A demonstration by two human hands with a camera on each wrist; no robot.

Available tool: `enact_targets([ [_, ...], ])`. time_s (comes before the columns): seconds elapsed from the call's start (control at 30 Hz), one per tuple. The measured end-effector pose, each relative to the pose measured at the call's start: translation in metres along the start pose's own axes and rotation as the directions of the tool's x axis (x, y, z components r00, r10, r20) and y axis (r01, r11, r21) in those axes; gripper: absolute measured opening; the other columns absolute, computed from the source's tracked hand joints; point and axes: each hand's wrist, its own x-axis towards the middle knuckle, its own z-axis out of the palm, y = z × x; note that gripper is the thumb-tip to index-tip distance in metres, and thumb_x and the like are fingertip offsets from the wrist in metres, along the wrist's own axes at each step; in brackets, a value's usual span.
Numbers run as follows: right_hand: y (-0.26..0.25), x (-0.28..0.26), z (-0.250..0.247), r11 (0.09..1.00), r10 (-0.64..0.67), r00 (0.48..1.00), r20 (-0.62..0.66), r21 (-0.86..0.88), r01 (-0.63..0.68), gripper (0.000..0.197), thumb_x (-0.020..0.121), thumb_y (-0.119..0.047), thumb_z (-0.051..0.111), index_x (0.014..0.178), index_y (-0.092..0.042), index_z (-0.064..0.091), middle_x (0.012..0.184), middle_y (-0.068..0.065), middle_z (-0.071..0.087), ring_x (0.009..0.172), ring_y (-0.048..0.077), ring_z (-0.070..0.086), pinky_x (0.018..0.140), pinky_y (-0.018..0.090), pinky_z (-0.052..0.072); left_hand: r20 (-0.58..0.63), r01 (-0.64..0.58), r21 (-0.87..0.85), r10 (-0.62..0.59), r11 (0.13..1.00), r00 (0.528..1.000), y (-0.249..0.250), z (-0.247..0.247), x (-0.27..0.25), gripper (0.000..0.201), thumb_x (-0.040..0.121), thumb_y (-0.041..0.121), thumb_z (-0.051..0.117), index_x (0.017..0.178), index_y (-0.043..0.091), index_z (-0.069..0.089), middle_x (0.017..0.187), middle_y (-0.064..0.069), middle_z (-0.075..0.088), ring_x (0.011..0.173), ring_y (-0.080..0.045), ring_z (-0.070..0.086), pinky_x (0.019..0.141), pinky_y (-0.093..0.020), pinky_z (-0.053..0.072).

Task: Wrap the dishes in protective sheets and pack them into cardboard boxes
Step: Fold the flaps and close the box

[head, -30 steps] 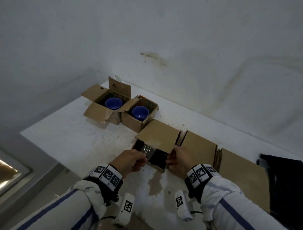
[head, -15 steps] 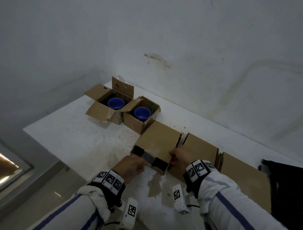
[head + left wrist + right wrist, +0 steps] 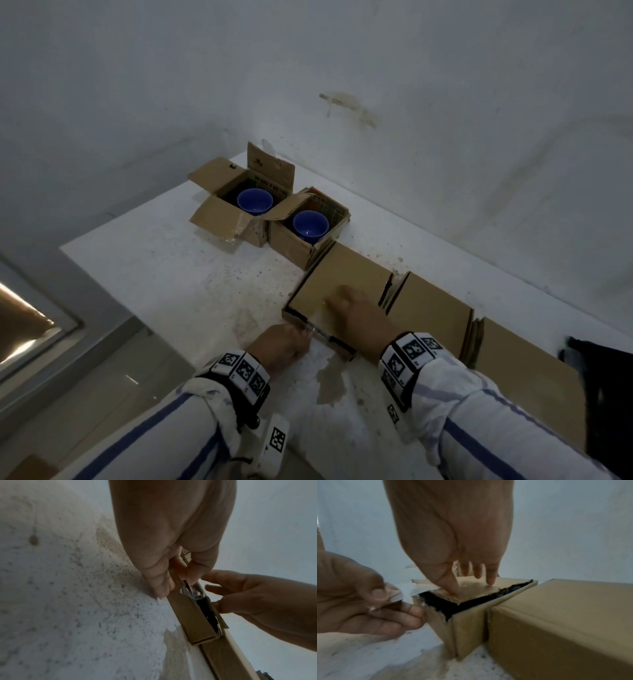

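A brown cardboard box (image 3: 339, 274) stands near the table's front edge with its top flap (image 3: 476, 589) lying down over a dark interior. My right hand (image 3: 342, 298) rests on that flap with straight fingers, and its fingertips (image 3: 491, 580) press the cardboard. My left hand (image 3: 301, 334) is at the box's front edge and pinches a clear tape strip (image 3: 393, 596) between thumb and fingers. The strip (image 3: 190, 592) reaches the gap under the flap. What is inside the box is hidden.
Two open boxes (image 3: 219, 219) (image 3: 291, 246) at the back each hold a blue bowl (image 3: 255, 200) (image 3: 310, 222). Closed boxes (image 3: 431, 308) (image 3: 524, 363) line up to the right against the wall. A dark object (image 3: 609, 394) lies at far right. The white table (image 3: 171, 274) drops off at left.
The box's top flap has come down from raised to flat. My right hand moved from the front edge onto the flap. My left hand stayed at the front edge with the tape.
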Motion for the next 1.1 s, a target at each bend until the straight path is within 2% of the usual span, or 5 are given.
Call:
enact_targets([
  [0.1, -0.012, 0.003, 0.005, 0.991, -0.124, 0.965, 0.233, -0.025, 0.133, 0.076, 0.093, -0.019, 0.053, 0.152, -0.015, 0.006, 0.16, 0.007, -0.008, 0.148, 0.028, -0.002, 0.12, 0.038, 0.013, -0.033, -0.001, 0.122, 0.005, 0.992, 0.999, 0.001, 0.0, 0.0, 0.024, 0.09, 0.0, 0.053, 0.072, 0.016, 0.052, 0.073, -0.002, 0.051, 0.066, -0.011, 0.048, 0.073, -0.031, 0.043],
  [0.27, -0.017, 0.0, 0.014, 0.97, -0.1, 0.938, 0.333, -0.178, 0.167, 0.083, 0.093, -0.025, 0.053, 0.152, -0.014, -0.005, 0.159, 0.007, -0.016, 0.147, 0.028, -0.007, 0.119, 0.04, 0.014, -0.028, 0.019, 0.252, -0.012, 0.967, 1.0, 0.001, 0.0, 0.0, 0.025, 0.088, 0.001, 0.056, 0.069, 0.017, 0.052, 0.069, -0.001, 0.053, 0.062, -0.01, 0.051, 0.064, -0.022, 0.048],
  [0.37, -0.018, 0.0, 0.022, 0.943, -0.106, 0.959, 0.263, -0.279, 0.181, 0.073, 0.097, -0.024, 0.044, 0.152, -0.02, -0.003, 0.159, 0.004, -0.014, 0.148, 0.027, -0.002, 0.113, 0.046, 0.022, -0.028, 0.043, 0.242, -0.037, 0.969, 0.999, 0.001, -0.002, 0.002, 0.019, 0.085, -0.001, 0.057, 0.073, 0.012, 0.054, 0.078, -0.006, 0.055, 0.07, -0.015, 0.055, 0.082, -0.035, 0.053],
  [0.7, -0.021, -0.012, 0.036, 0.986, -0.042, 0.999, 0.006, -0.164, 0.042, 0.051, 0.093, -0.021, 0.045, 0.139, -0.022, 0.024, 0.128, 0.015, 0.045, 0.113, 0.033, 0.046, 0.087, 0.04, 0.043, 0.0, 0.036, 0.218, -0.036, 0.975, 0.999, 0.0, -0.006, 0.008, 0.012, 0.084, -0.001, 0.059, 0.078, 0.009, 0.057, 0.089, -0.009, 0.059, 0.083, -0.02, 0.059, 0.092, -0.039, 0.052],
  [1.1, -0.019, -0.011, 0.027, 0.997, -0.016, 1.0, 0.013, -0.07, 0.017, 0.021, 0.091, -0.014, 0.046, 0.102, -0.006, 0.062, 0.105, 0.013, 0.059, 0.097, 0.029, 0.054, 0.077, 0.032, 0.042, 0.031, 0.03, 0.15, -0.035, 0.988, 0.999, -0.001, -0.008, 0.011, 0.011, 0.084, -0.004, 0.057, 0.079, 0.006, 0.056, 0.085, -0.011, 0.059, 0.083, -0.021, 0.058, 0.09, -0.041, 0.051],
])
